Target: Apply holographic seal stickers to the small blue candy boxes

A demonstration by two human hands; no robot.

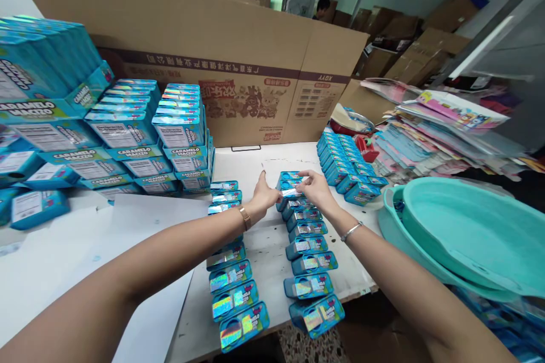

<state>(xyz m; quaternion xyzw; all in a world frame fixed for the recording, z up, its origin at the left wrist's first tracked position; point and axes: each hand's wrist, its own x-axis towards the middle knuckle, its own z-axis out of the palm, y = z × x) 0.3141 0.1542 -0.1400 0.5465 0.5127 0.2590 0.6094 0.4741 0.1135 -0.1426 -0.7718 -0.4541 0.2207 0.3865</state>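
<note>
Two rows of small blue candy boxes run away from me on the white table, shiny stickers across their tops. At the far part of the right row, a candy box (291,193) with a silvery strip on it lies between my hands. My left hand (264,197) touches its left side with one digit, while another finger points up, apart from it. My right hand (317,188) is at the box's right side, thumb and fingertips pinched together over its top edge. Whatever is between those fingertips is too small to make out. The left row (232,275) is partly covered by my left forearm.
Display cartons (128,130) of blue boxes are stacked at the left. A tall cardboard wall (255,62) stands behind. More small boxes (347,164) are grouped at the back right, beside piled printed bags (426,142) and turquoise basins (472,227). Other people are partly visible beyond the cardboard.
</note>
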